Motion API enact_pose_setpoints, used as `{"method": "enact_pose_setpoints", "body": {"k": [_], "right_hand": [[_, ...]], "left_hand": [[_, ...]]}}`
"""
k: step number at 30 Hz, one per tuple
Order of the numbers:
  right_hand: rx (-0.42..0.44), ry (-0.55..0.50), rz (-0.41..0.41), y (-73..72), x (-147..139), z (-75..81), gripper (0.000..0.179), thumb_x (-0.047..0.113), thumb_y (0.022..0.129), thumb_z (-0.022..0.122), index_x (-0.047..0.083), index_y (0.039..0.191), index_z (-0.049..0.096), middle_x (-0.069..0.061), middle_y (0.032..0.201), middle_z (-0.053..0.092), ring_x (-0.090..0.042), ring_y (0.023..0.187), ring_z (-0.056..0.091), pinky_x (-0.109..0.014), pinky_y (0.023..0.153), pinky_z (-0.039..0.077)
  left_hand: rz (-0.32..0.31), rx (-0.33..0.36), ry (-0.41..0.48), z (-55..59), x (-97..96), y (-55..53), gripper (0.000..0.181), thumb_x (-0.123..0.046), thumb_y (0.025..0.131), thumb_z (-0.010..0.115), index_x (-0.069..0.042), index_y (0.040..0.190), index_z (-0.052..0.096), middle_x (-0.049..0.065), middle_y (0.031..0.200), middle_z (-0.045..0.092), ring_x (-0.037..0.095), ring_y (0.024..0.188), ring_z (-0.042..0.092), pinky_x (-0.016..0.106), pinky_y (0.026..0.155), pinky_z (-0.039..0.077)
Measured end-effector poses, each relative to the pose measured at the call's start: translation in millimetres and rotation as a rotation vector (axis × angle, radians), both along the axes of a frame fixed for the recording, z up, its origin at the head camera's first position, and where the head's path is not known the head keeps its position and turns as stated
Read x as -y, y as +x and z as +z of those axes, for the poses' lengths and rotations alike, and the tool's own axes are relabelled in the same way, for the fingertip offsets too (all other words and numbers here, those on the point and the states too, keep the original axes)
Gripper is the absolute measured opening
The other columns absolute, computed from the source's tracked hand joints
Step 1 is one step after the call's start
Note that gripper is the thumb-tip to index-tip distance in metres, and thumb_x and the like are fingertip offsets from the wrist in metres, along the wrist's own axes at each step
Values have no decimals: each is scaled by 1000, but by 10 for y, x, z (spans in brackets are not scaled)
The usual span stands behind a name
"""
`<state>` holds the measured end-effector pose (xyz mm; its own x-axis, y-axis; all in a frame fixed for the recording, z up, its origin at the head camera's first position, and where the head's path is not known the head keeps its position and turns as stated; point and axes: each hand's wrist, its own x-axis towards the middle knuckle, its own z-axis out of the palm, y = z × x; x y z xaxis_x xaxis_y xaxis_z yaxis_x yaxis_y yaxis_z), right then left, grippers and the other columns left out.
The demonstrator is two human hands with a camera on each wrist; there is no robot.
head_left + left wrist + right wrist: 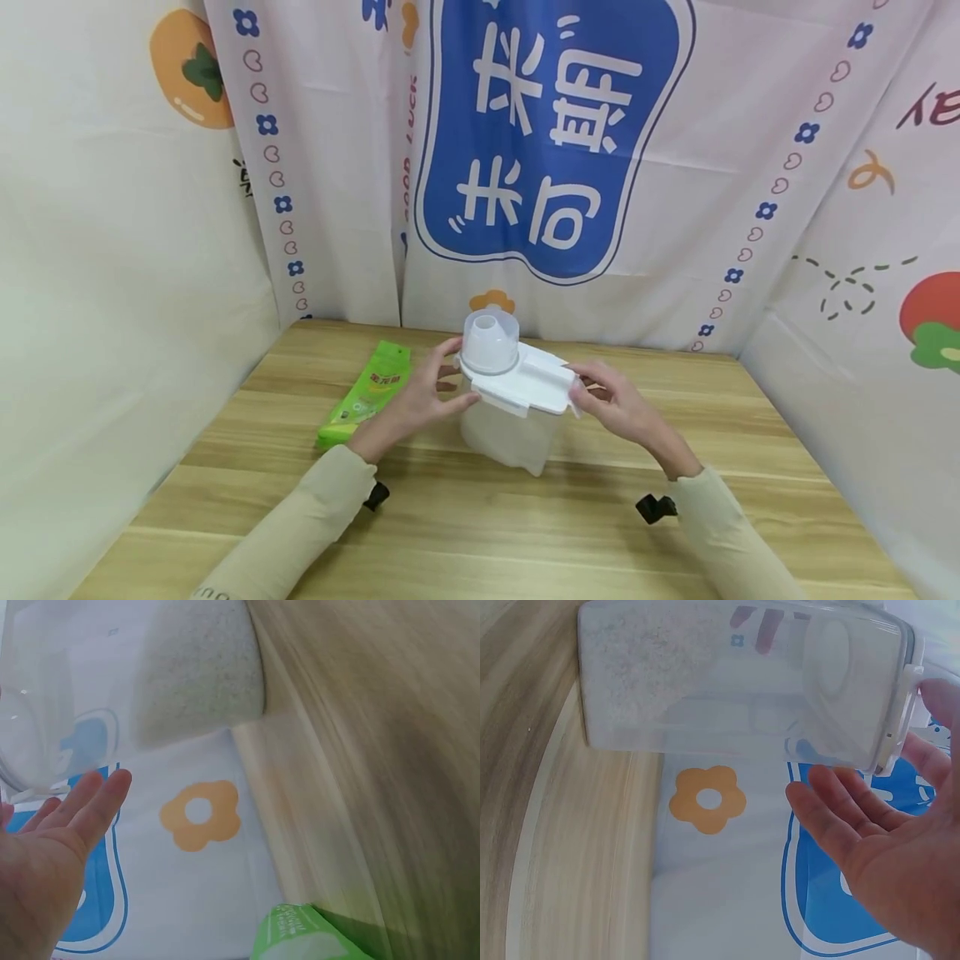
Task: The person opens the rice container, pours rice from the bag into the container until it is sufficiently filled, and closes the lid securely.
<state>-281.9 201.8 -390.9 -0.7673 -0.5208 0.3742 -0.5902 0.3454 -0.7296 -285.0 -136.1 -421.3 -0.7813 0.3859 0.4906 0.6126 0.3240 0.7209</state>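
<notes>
A clear plastic storage container (pixel 502 437) with a white lid (pixel 538 382) stands at the middle of the table. On the lid's left end sits a clear cup (pixel 491 342). White grains (pixel 641 667) fill the container's lower part. My left hand (pixel 412 400) holds the lid's left end, thumb by the front clip (pixel 498 399) and fingers behind beside the cup. At the lid's right end, my right hand (pixel 618 406) has its thumb and index finger at the side clip (pixel 904 720); its other fingers extend below the lid.
A green plastic bag (pixel 369 392) lies on the wooden table (pixel 480 533) just left of the container, behind the left forearm. Printed white cloth (pixel 337 167) hangs behind and at both sides of the table.
</notes>
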Motion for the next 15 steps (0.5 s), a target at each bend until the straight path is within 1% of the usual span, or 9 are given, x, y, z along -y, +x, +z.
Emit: {"method": "enact_pose_setpoints", "body": {"k": [3,7,10,13,15], "right_hand": [[-11,-8,17,7,9,-27,36,10,97,59,5,133,58,-14,116,58,-21,104,60,-24,84,58],[-10,-14,57,19,33,-60,41,7,94,64,4,134,56,-16,117,57,-24,104,61,-28,86,59],[39,-4,90,31,53,-79,49,9,93,66,4,139,51,-19,125,56,-24,107,62,-28,86,59],[100,11,117,37,79,-93,58,11,93,67,5,146,43,-22,134,53,-19,110,62,-27,86,58],[128,16,131,36,97,-98,63,13,94,66,6,149,38,-23,137,52,-16,110,63,-26,85,57]], "left_hand": [[-15,11,16,11,13,3,83,-20,88,74,-16,153,23,16,155,32,40,123,57,41,91,58],[-9,23,40,20,34,10,74,-12,91,68,-15,152,27,14,156,33,38,127,56,35,93,57],[9,40,51,12,47,-2,69,-11,92,65,-15,151,30,12,156,34,35,129,55,30,94,55],[11,55,67,-6,55,-35,66,-10,94,64,-14,151,31,13,156,35,35,129,55,29,94,55],[12,67,76,-20,57,-62,64,-11,95,63,-15,150,32,13,156,35,35,129,55,28,94,55]]}}
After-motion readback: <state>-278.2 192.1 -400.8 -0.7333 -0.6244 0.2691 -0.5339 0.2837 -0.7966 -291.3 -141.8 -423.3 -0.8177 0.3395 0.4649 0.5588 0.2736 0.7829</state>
